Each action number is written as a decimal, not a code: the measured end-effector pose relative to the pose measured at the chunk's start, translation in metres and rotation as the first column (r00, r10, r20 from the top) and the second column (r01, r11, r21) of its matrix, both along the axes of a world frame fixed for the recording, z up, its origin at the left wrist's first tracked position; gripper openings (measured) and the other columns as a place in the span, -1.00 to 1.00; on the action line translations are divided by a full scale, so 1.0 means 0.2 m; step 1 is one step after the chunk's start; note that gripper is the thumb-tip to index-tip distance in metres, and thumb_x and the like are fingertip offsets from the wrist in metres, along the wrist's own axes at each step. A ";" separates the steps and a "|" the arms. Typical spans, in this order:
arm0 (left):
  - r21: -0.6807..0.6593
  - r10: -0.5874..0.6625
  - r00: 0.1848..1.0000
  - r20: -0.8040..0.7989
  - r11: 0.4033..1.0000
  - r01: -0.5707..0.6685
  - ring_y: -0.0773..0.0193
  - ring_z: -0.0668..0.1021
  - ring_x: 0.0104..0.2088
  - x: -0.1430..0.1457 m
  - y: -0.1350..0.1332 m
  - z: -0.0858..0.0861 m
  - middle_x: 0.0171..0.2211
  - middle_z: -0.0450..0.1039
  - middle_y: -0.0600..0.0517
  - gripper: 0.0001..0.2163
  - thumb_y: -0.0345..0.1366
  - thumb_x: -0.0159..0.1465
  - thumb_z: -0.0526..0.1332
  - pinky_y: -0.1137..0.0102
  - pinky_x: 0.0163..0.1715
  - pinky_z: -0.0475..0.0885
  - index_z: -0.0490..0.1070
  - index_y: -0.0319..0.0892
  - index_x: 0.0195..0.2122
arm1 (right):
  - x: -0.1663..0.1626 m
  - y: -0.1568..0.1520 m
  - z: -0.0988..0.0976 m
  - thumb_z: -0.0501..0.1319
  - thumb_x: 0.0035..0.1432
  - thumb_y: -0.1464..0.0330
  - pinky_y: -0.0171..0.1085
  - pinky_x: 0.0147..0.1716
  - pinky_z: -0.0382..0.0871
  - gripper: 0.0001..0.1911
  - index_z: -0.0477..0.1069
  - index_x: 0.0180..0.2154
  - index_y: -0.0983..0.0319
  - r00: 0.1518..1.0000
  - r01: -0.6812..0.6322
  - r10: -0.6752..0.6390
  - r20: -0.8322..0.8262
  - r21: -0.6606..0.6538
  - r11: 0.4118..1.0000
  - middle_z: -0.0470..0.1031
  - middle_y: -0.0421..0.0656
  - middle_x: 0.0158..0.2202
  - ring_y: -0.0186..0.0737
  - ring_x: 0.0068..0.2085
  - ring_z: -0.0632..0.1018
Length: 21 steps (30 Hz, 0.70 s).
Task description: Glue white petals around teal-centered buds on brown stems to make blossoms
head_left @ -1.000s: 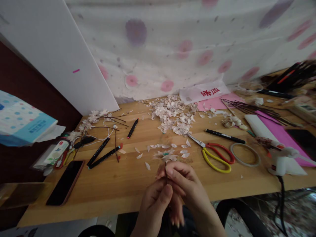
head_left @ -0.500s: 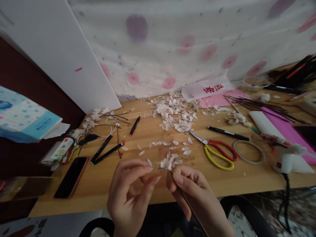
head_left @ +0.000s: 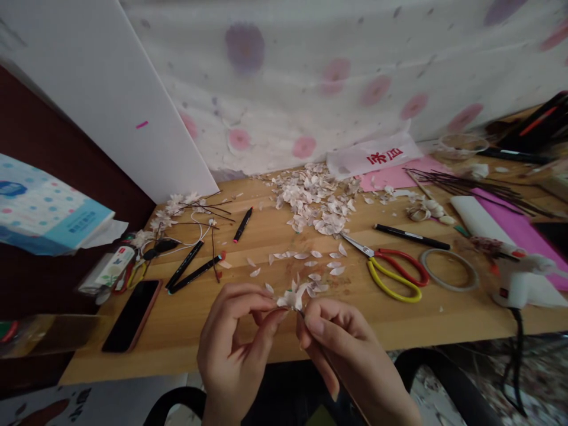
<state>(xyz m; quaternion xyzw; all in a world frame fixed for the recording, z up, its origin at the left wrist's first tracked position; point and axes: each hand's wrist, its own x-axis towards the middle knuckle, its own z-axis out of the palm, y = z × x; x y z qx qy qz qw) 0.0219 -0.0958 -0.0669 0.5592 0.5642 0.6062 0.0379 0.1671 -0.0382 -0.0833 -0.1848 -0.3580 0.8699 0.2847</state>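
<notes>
Pale paper-like petals form a small flower [head_left: 291, 297] at the top of a thin brown stem [head_left: 341, 378]. My right hand [head_left: 344, 337] pinches the stem just below the flower, with the lower stem running down along the palm. The thumb and fingers of my left hand [head_left: 239, 343] close on the left edge of the flower, at a petal; the exact contact is partly hidden. Just beyond the hands, several loose petals [head_left: 300, 256] lie in rough rows on the wooden table [head_left: 248, 370].
A petal heap [head_left: 306, 198] lies at the back. Scissors [head_left: 390, 269], a tape ring [head_left: 448, 269] and a glue gun [head_left: 515, 284] are on the right, near dark stems [head_left: 479, 188]. Markers [head_left: 195, 274], a phone [head_left: 132, 316] and finished blossoms [head_left: 171, 210] are left.
The flower has tilted and shifted left toward my left hand, whose fingertips now meet its edge. My right hand still grips the stem, moved slightly left.
</notes>
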 end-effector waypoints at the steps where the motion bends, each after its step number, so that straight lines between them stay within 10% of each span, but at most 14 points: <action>1: -0.003 -0.004 1.000 -0.008 1.000 0.004 0.25 0.59 -0.23 0.00 0.00 0.00 -0.26 0.54 0.06 -0.79 -0.57 0.27 0.38 0.41 -0.29 0.55 0.55 -0.07 -0.23 | 0.00 0.00 0.00 0.37 0.25 0.00 -0.45 -0.70 0.03 -0.56 0.52 -0.42 0.24 1.000 0.001 -0.001 -0.001 0.002 1.000 0.34 -0.36 -0.72 -0.52 -0.76 0.17; 21: -0.003 0.018 0.990 -0.137 1.000 -0.018 0.20 0.64 -0.28 -0.02 -0.02 0.01 -0.27 0.62 0.04 -0.81 -0.55 0.28 0.36 0.37 -0.30 0.59 0.58 -0.06 -0.25 | -0.01 -0.02 -0.04 0.35 0.26 -0.03 -0.45 -0.67 0.08 -0.54 0.48 -0.40 0.23 1.000 -0.014 0.014 0.007 0.028 1.000 0.35 -0.35 -0.69 -0.50 -0.74 0.21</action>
